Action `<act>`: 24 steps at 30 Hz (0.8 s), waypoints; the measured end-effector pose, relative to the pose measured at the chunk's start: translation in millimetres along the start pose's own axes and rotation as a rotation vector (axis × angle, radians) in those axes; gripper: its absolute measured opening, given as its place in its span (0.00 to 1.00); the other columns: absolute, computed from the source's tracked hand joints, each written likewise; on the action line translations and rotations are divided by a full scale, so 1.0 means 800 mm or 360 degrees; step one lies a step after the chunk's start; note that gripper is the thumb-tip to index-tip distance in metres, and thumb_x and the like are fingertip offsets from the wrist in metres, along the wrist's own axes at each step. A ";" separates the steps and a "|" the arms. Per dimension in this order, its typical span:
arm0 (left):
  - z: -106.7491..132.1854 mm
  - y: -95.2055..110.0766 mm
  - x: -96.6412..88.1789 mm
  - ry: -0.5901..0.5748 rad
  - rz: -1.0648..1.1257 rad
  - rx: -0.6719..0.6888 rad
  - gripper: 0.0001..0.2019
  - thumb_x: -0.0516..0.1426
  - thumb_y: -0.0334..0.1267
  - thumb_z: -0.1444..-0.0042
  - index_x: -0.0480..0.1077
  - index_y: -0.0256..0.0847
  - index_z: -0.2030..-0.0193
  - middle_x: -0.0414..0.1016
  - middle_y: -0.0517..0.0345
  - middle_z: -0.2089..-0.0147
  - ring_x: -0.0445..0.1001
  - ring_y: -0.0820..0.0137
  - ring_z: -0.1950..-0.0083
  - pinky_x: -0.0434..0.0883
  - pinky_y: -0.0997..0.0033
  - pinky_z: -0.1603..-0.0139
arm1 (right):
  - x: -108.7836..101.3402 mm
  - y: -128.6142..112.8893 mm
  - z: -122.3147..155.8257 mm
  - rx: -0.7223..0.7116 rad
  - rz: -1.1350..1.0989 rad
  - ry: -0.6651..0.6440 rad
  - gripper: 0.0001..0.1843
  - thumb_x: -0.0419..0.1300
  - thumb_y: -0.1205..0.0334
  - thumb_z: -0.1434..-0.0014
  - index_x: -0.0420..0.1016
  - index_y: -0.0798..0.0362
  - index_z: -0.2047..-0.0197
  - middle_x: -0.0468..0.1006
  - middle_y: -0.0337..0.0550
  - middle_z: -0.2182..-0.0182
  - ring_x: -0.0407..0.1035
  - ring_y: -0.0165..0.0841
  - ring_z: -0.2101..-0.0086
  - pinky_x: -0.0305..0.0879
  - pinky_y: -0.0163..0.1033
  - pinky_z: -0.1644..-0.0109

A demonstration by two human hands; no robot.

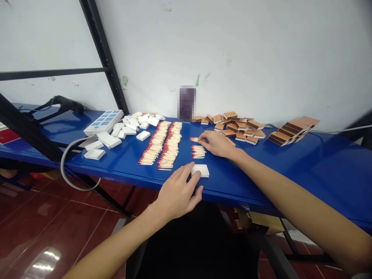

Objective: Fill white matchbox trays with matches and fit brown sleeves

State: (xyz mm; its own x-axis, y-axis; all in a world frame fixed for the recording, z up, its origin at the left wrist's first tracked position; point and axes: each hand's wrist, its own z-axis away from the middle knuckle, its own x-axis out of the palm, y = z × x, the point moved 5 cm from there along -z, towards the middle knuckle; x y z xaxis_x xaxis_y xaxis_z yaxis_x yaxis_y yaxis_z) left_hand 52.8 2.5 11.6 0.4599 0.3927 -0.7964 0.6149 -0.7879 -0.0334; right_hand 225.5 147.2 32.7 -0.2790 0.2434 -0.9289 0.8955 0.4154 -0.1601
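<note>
Resting left hand fingertips, with thumb spread apart, on the white tray, laid long from 9 to 3 o'clock. Bending right hand fingertips down to a few matches; cannot tell whether pinched. From those fingertips, at 6 o'clock, nearer the right hand, also lying 9-to-3: small match pile. Farther at 6: that tray. At 9: two long match rows.

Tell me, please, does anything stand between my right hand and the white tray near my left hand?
Yes: a small group of matches lies on the blue table between the right hand and the white tray. It lies low.
</note>
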 end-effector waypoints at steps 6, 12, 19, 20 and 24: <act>0.000 0.000 0.001 -0.0008 0.0008 -0.0010 0.15 0.50 0.39 0.35 0.69 0.32 0.47 0.70 0.35 0.40 0.75 0.52 0.46 0.75 0.53 0.46 | 0.006 -0.005 -0.006 -0.0023 0.0033 0.0019 0.12 0.55 0.63 0.36 0.80 0.54 0.59 0.81 0.47 0.61 0.72 0.36 0.63 0.61 0.38 0.60; 0.001 -0.001 0.003 -0.0019 0.0027 -0.0022 0.16 0.50 0.39 0.35 0.69 0.32 0.47 0.69 0.34 0.39 0.75 0.51 0.45 0.75 0.52 0.45 | 0.010 -0.004 -0.011 0.0021 0.0029 0.0068 0.13 0.55 0.63 0.36 0.81 0.55 0.58 0.82 0.48 0.58 0.73 0.38 0.60 0.63 0.39 0.57; 0.001 -0.001 0.002 -0.0011 0.0033 -0.0013 0.16 0.50 0.39 0.35 0.68 0.32 0.46 0.69 0.33 0.40 0.75 0.51 0.45 0.75 0.52 0.46 | 0.009 -0.004 -0.011 0.0043 0.0008 0.0035 0.13 0.56 0.62 0.37 0.82 0.55 0.58 0.82 0.48 0.60 0.73 0.37 0.62 0.62 0.39 0.59; 0.001 -0.001 0.002 -0.0015 0.0030 -0.0018 0.16 0.50 0.39 0.35 0.68 0.32 0.46 0.69 0.34 0.40 0.75 0.52 0.45 0.75 0.52 0.46 | 0.008 -0.004 -0.011 0.0040 0.0007 0.0036 0.13 0.56 0.62 0.37 0.82 0.55 0.58 0.82 0.48 0.60 0.73 0.37 0.63 0.62 0.39 0.60; 0.001 -0.001 0.003 -0.0025 0.0023 -0.0016 0.16 0.50 0.39 0.35 0.68 0.32 0.46 0.69 0.34 0.39 0.75 0.52 0.45 0.75 0.52 0.46 | 0.001 -0.006 -0.005 0.0040 -0.0056 -0.0035 0.12 0.56 0.61 0.38 0.81 0.54 0.61 0.82 0.45 0.66 0.72 0.36 0.67 0.60 0.38 0.64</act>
State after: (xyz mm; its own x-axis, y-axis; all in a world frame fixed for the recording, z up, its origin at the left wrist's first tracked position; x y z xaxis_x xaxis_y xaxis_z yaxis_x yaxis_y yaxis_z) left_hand 52.6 3.5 9.5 0.4590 0.3738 -0.8060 0.6147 -0.7886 -0.0157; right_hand 219.4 149.3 34.2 -0.3031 0.2097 -0.9296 0.8937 0.4013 -0.2009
